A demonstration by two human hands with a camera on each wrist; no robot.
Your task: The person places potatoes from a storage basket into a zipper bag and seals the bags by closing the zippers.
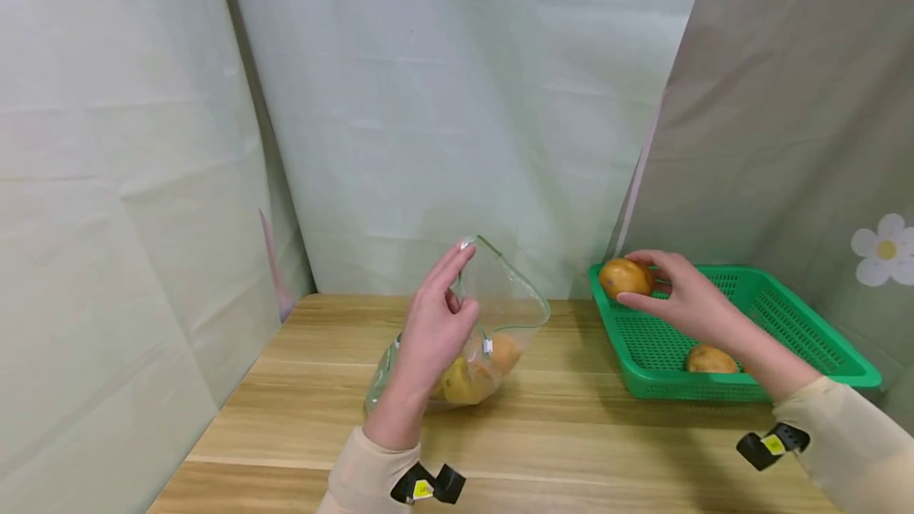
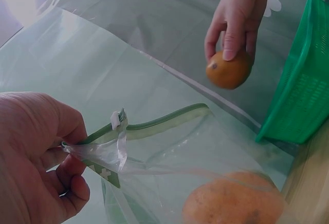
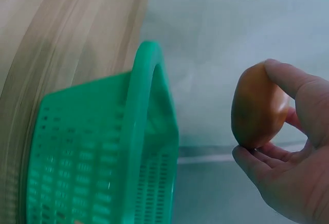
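Right hand (image 1: 689,300): fingers (image 2: 232,41) curled over and under an orange fruit (image 1: 625,278), gripping it from both sides. The fruit is lifted clear above the near-left corner of the green basket (image 1: 821,339), touching nothing but the fingers. In the right wrist view the basket's rim stands just beside the held fruit, on the side away from the palm.

Left hand (image 1: 432,331): thumb and fingers (image 2: 77,188) pinch the green zip edge of a clear plastic bag (image 1: 500,300), holding its mouth up and open. The white slider sits on the zip just beyond the fingertips. The bag's lower part rests on the wooden bench (image 1: 557,435), below and beyond these fingers.

Contents of bag: at least two fruits (image 1: 493,355), orange and yellowish, lying at the bottom against the bench.

Other items: a second fruit in the basket (image 1: 710,359), below the right wrist and partly hidden by the forearm. Pale cloth backdrop (image 1: 428,101) behind the bench; a grey cloth with a white flower print (image 1: 885,248) hangs beyond the basket.

Between the held fruit and the bag's mouth lies open air; the basket's corner is the nearest thing beneath the right fingers.
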